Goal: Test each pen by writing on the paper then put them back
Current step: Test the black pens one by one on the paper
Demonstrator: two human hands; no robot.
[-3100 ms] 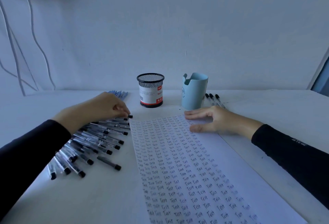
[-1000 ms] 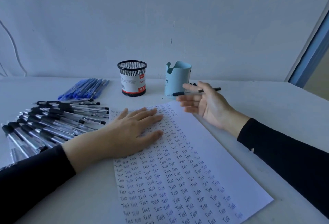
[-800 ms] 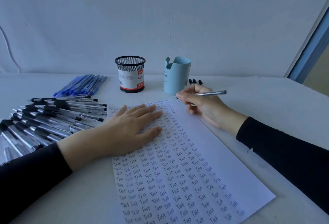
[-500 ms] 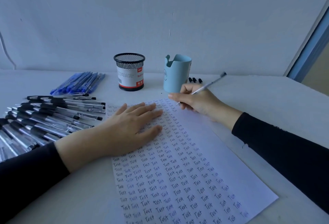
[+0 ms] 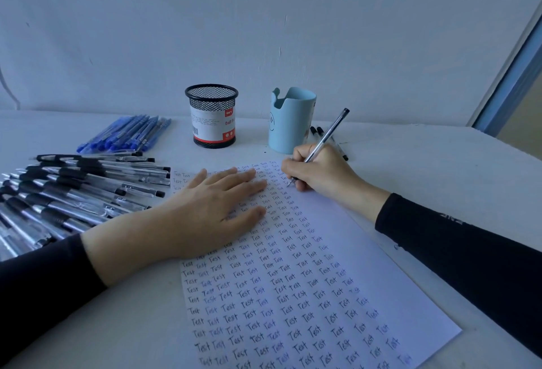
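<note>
Right hand [image 5: 319, 172] has gone from carrying the pen [image 5: 325, 137] level across its fingers a second ago to a full writing grip. Thumb and fingers are curled round the clear barrel, the black end is tilted up and to the right, and the tip is down at the paper [image 5: 366, 251]. Tip sits at the far end of the sheet, at the top of the last "Test" column. Can't tell if it actually touches.

Left hand [image 5: 211, 213] has left the pen pile and now lies flat on the paper, fingers straight, pinning it. It holds nothing.

Read: pick-up done, the write stroke is the step in hand, and put-back is not yet done. Only a blank strip along the right edge of the sheet is left.

Black-grip pens [image 5: 73, 192] are fanned on the tabletop [image 5: 440, 169] left of the paper, with blue pens [image 5: 126, 134] behind them. No pens stick out of the mesh pen cup [image 5: 211, 116] or the light-blue holder [image 5: 290, 122]. Black-capped pens [image 5: 315, 131] lie just beside the holder, probably where this one returns.
</note>
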